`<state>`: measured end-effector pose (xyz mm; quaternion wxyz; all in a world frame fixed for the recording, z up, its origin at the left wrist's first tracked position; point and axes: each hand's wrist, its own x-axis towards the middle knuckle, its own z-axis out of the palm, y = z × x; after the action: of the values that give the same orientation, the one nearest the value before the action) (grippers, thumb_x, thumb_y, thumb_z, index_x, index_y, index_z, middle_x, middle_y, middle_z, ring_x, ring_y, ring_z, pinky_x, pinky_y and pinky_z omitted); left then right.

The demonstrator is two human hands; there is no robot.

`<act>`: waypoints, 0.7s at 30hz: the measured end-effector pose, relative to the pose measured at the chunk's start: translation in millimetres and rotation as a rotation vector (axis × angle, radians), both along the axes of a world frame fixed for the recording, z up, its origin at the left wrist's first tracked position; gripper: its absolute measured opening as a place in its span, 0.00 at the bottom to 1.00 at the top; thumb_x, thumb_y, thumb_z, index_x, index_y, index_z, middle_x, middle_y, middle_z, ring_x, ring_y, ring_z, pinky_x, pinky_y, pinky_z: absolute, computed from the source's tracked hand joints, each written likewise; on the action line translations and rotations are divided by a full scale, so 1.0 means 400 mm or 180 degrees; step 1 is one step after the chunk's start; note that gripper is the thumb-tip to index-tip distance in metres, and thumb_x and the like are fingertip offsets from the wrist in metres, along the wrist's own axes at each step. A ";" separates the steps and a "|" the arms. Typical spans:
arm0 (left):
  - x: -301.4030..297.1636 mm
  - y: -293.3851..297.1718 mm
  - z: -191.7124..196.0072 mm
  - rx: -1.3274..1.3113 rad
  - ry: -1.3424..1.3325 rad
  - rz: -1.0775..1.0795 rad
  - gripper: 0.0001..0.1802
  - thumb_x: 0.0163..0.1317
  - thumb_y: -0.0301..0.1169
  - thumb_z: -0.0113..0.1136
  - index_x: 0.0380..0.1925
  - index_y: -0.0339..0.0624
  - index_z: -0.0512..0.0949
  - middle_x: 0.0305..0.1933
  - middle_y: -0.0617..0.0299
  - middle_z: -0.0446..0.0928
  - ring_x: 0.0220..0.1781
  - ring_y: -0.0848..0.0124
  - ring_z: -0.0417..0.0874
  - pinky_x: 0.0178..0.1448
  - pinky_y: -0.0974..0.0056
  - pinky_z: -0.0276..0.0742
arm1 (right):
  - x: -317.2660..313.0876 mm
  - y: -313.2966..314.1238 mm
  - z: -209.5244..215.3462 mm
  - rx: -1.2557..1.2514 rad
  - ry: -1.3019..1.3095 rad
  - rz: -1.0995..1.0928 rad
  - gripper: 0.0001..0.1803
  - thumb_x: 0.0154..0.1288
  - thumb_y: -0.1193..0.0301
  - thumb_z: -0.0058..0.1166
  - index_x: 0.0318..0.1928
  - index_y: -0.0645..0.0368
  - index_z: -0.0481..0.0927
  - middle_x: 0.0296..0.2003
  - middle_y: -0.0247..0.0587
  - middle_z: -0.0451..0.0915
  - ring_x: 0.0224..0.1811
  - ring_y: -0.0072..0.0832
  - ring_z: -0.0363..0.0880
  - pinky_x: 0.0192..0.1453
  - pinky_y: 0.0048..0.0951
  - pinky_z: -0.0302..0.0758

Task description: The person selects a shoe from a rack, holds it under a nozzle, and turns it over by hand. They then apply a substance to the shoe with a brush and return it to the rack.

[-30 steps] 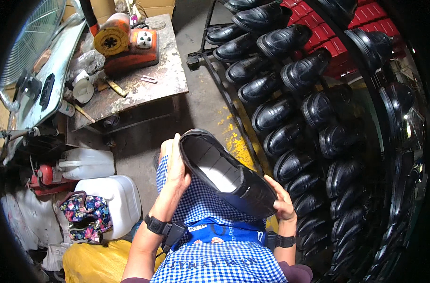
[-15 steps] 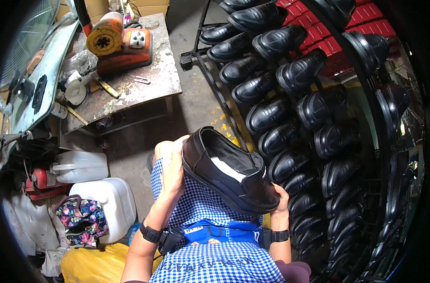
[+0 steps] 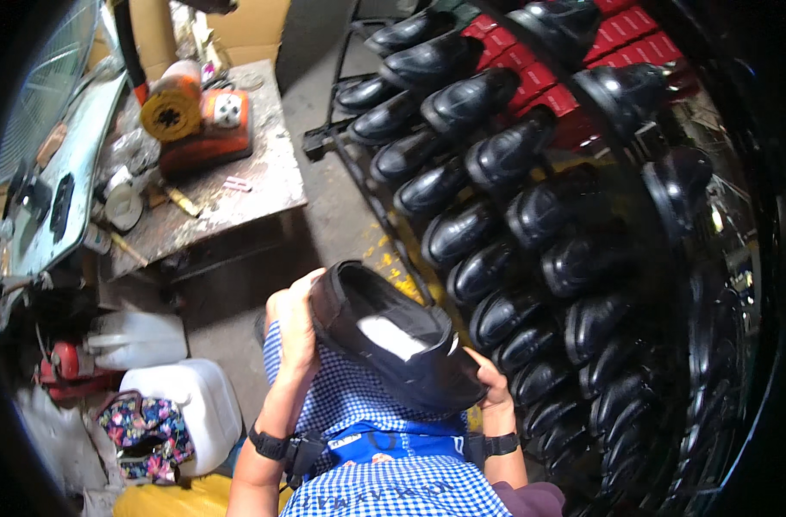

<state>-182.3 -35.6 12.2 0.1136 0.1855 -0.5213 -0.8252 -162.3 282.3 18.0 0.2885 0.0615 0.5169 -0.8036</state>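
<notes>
A tall black rack (image 3: 319, 145) takes up the person's right side, carrying rows of black leather dress shoes (image 3: 468, 233), most with toes toward its left rail; stacked red boxes (image 3: 539, 73) show past its far end. Ahead and to the left is a paint-worn workbench (image 3: 268, 177). An orange machine with a yellow round housing (image 3: 208, 142) stands on it, nearer the far edge than the near one. A white plastic jerrycan (image 3: 195, 405) sits on the floor at left, nearer the person than the workbench's near edge.

One black leather shoe (image 3: 410, 372) is off the rack, held in the air over the checked apron (image 3: 346, 388), on the person's side of the workbench's near right corner and just left of the rack. It seems assembled: upper shaped, sole on, white insole (image 3: 391, 337) inside. No tool touches it; whether any work on it remains cannot be told.

Both hands grasp that shoe. The left hand (image 3: 294, 323) cups the heel end from the left, wrist bent little, forearm rising steeply from the lower edge. The right hand (image 3: 491, 381) grips the toe end from the right, its elbow tucked close; the fingers beneath are hidden. Black straps (image 3: 270, 445) circle both wrists.
</notes>
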 end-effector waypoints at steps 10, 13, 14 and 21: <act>-0.068 0.121 0.005 0.1461 0.0462 -0.0987 0.31 0.67 0.54 0.31 0.53 0.41 0.69 0.38 0.57 0.78 0.35 0.67 0.81 0.33 0.66 0.80 | 0.078 -0.027 0.298 0.0197 0.1604 -0.1731 0.42 0.44 0.57 0.52 0.59 0.71 0.64 0.56 0.48 0.69 0.57 0.33 0.69 0.63 0.29 0.61; -0.075 0.212 -0.026 0.0493 -0.0054 -0.1446 0.30 0.67 0.54 0.34 0.53 0.41 0.69 0.38 0.54 0.78 0.34 0.68 0.81 0.37 0.67 0.78 | 0.153 0.069 0.286 -0.0423 0.1909 -0.3221 0.33 0.52 0.53 0.45 0.57 0.57 0.69 0.58 0.42 0.68 0.59 0.37 0.66 0.66 0.42 0.58; -0.073 0.237 -0.059 0.0362 -0.0022 -0.1583 0.27 0.67 0.50 0.36 0.52 0.40 0.70 0.37 0.55 0.78 0.34 0.68 0.81 0.36 0.67 0.78 | 0.160 0.090 0.309 -0.0414 0.1966 -0.3240 0.33 0.52 0.53 0.45 0.57 0.57 0.69 0.58 0.42 0.68 0.59 0.37 0.66 0.66 0.42 0.58; -0.032 0.282 -0.142 -0.1325 0.0718 -0.1756 0.13 0.66 0.31 0.47 0.41 0.33 0.76 0.26 0.56 0.80 0.27 0.72 0.81 0.34 0.71 0.76 | 0.094 0.071 0.477 0.1293 0.3036 -0.5113 0.23 0.61 0.59 0.47 0.52 0.62 0.72 0.46 0.41 0.76 0.45 0.35 0.76 0.45 0.36 0.74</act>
<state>-195.2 77.4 -44.5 -0.0212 -0.0814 -0.6928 -0.7162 -124.8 310.6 208.9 -0.6063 0.1128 0.5130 -0.5970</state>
